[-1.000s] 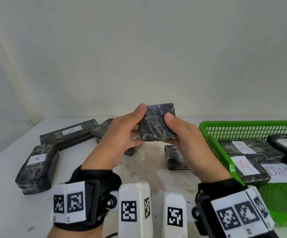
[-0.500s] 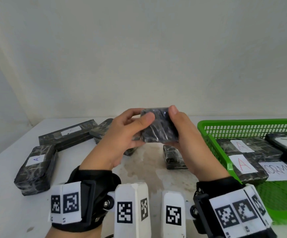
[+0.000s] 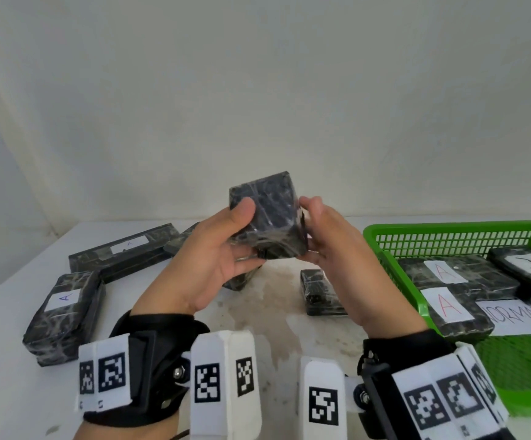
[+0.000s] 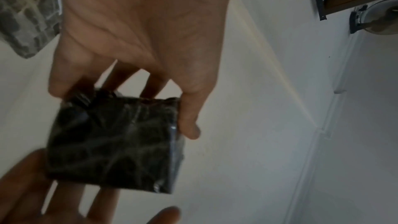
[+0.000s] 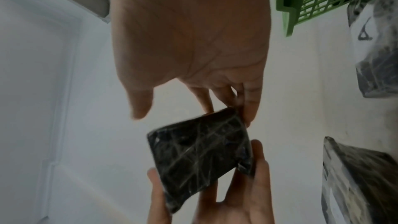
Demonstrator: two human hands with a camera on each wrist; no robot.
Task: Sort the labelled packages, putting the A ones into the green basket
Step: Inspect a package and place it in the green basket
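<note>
In the head view, a small black wrapped package (image 3: 270,214) is held upright above the table between my hands, and no label shows on its visible faces. My left hand (image 3: 226,246) grips it, thumb on the near face and fingers behind. My right hand (image 3: 327,239) touches its right edge with nearly straight fingers. In the right wrist view that thumb (image 5: 140,106) stands clear of the package (image 5: 200,156). The green basket (image 3: 448,228) sits at the right and holds three A-labelled packages (image 3: 445,271) (image 3: 448,304) (image 3: 526,263).
More black packages lie on the white table (image 3: 10,392): a long labelled one (image 3: 124,252) at the back left, an A-labelled one (image 3: 64,312) at the left, and a small one (image 3: 319,290) beside the basket. A paper reading NORMAL (image 3: 518,315) lies in the basket. A wall stands close behind.
The package has been turned in my hands and now stands higher and more upright. My right thumb has come off its face, while my left thumb has moved onto the near side.
</note>
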